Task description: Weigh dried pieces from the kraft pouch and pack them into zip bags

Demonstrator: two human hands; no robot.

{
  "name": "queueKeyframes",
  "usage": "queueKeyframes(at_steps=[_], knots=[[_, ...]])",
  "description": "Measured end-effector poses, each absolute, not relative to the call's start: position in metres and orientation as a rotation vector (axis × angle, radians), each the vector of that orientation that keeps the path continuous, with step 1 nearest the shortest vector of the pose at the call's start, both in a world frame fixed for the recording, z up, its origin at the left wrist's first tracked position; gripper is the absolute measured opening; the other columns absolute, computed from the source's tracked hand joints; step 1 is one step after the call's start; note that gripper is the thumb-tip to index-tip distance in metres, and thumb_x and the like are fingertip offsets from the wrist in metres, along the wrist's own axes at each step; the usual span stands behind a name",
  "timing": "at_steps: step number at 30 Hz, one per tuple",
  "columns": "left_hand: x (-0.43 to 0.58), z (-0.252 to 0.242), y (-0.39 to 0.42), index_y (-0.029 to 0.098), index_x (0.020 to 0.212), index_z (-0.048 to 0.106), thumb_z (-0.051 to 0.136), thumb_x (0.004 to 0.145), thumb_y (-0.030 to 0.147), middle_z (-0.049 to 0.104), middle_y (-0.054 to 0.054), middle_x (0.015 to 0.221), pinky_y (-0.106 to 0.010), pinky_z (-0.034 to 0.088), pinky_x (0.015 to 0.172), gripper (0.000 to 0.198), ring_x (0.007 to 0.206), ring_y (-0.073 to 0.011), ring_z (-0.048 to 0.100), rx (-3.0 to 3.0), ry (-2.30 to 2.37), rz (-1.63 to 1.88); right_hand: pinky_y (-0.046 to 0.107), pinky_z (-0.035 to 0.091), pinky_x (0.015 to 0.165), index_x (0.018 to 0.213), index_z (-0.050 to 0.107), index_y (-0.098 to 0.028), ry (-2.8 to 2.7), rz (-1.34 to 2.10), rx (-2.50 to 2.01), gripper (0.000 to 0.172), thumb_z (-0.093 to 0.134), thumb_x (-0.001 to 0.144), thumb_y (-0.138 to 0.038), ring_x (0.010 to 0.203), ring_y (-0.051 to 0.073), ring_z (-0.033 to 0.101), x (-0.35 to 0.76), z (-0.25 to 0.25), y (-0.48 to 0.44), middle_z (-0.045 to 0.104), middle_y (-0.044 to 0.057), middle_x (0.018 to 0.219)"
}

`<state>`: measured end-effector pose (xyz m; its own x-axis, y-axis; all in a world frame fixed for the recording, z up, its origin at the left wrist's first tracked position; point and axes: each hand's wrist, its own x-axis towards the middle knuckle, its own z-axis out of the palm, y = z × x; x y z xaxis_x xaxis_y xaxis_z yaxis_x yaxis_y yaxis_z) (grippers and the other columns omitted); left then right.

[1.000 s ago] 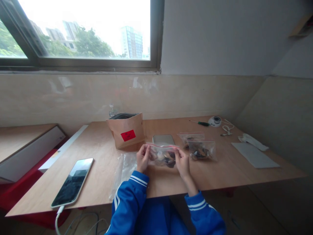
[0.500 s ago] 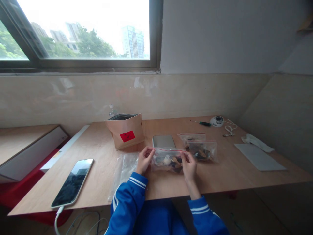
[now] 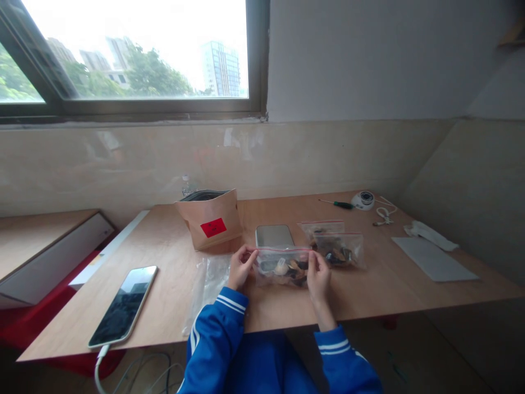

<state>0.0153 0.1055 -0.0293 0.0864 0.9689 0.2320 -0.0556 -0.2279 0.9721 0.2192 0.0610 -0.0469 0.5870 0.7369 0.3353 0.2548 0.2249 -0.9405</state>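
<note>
Between my hands is a clear zip bag [image 3: 283,269] with a red seal line, holding dark, brown and pale dried pieces. My left hand [image 3: 241,267] pinches its top left corner. At the top right corner, my right hand [image 3: 319,276] grips the seal between thumb and fingers. Just behind the bag lies a flat silver-topped scale [image 3: 274,235]. Two more filled zip bags lie to its right, the nearer filled bag [image 3: 342,253] partly covering the farther one [image 3: 322,227]. Clear plastic bags [image 3: 209,284] lie flat beside my left hand.
A brown paper pouch [image 3: 211,221] with a red label stands open at back left, before a bottle [image 3: 187,185]. A phone [image 3: 123,306] on a cable lies front left. Toward the right are a screwdriver [image 3: 342,205], a dome camera [image 3: 363,200] and a white sheet [image 3: 435,258].
My right hand has shifted along the red seal to the bag's right corner. My left hand stays at the left corner. The view has tilted very slightly.
</note>
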Motion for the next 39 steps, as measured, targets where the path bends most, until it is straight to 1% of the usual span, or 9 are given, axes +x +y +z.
queueKeyframes(at_steps=[10,14,18,20,23,26,31,35,39], knots=[[0.015,-0.033,0.107,0.015,0.077,0.059,0.063,0.077,0.048,0.065,-0.002,0.07,-0.017,0.037,0.041,0.033,0.052,-0.0094,0.054,1.428,1.038,1.33,0.036,0.05,0.071,0.084,0.06,-0.016,-0.914,0.386,-1.373,0.045,0.048,0.083,-0.06,0.074,0.024,0.065,0.218,-0.053,0.061,0.07,0.011,0.077],[0.015,-0.033,0.108,0.015,0.077,0.06,0.062,0.078,0.047,0.063,-0.002,0.069,-0.017,0.036,0.042,0.032,0.051,-0.0081,0.05,1.448,1.05,1.362,0.035,0.049,0.07,0.083,0.06,-0.016,-0.944,0.353,-1.384,0.043,0.047,0.084,-0.057,0.073,0.023,0.064,0.218,-0.052,0.06,0.069,0.011,0.077],[0.016,-0.03,0.107,0.015,0.079,0.06,0.062,0.078,0.046,0.063,-0.002,0.071,-0.018,0.037,0.045,0.031,0.056,-0.0095,0.054,1.444,1.031,1.331,0.033,0.049,0.07,0.082,0.06,-0.017,-0.947,0.346,-1.358,0.04,0.047,0.086,-0.054,0.071,0.021,0.063,0.218,-0.052,0.059,0.068,0.009,0.075],[0.016,-0.03,0.106,0.016,0.082,0.062,0.064,0.077,0.046,0.062,-0.001,0.069,-0.018,0.038,0.047,0.03,0.057,-0.0097,0.054,1.449,1.044,1.306,0.033,0.049,0.07,0.081,0.059,-0.017,-0.959,0.363,-1.332,0.039,0.046,0.087,-0.053,0.071,0.021,0.063,0.218,-0.052,0.059,0.067,0.008,0.075],[0.016,-0.032,0.106,0.016,0.084,0.063,0.066,0.075,0.045,0.059,0.001,0.065,-0.018,0.038,0.048,0.031,0.054,-0.0088,0.051,1.487,1.063,1.265,0.033,0.049,0.07,0.082,0.06,-0.017,-0.964,0.395,-1.315,0.038,0.046,0.087,-0.052,0.072,0.021,0.062,0.218,-0.051,0.06,0.066,0.008,0.075],[0.016,-0.036,0.107,0.015,0.083,0.064,0.066,0.075,0.045,0.058,0.001,0.065,-0.019,0.038,0.049,0.031,0.054,-0.0088,0.049,1.518,1.055,1.254,0.034,0.05,0.071,0.085,0.061,-0.017,-0.966,0.437,-1.302,0.035,0.05,0.085,-0.051,0.074,0.021,0.062,0.217,-0.051,0.06,0.066,0.007,0.078],[0.015,-0.039,0.109,0.015,0.086,0.065,0.064,0.077,0.044,0.06,0.0,0.067,-0.02,0.039,0.054,0.03,0.057,-0.0102,0.051,1.544,1.047,1.268,0.034,0.049,0.074,0.091,0.062,-0.017,-1.054,0.466,-1.309,0.033,0.057,0.081,-0.048,0.08,0.021,0.061,0.216,-0.054,0.061,0.067,0.008,0.088],[0.015,-0.038,0.11,0.015,0.084,0.065,0.064,0.077,0.043,0.061,-0.001,0.07,-0.021,0.039,0.056,0.029,0.06,-0.0109,0.052,1.546,1.049,1.271,0.035,0.049,0.076,0.09,0.063,-0.017,-1.031,0.463,-1.304,0.032,0.058,0.08,-0.047,0.08,0.022,0.062,0.217,-0.057,0.064,0.067,0.008,0.086],[0.016,-0.035,0.109,0.015,0.082,0.065,0.066,0.075,0.044,0.059,0.0,0.066,-0.02,0.036,0.053,0.03,0.056,-0.0098,0.048,1.531,1.075,1.29,0.035,0.049,0.075,0.089,0.063,-0.016,-0.974,0.474,-1.277,0.033,0.06,0.079,-0.047,0.078,0.021,0.062,0.218,-0.059,0.065,0.067,0.009,0.085]])
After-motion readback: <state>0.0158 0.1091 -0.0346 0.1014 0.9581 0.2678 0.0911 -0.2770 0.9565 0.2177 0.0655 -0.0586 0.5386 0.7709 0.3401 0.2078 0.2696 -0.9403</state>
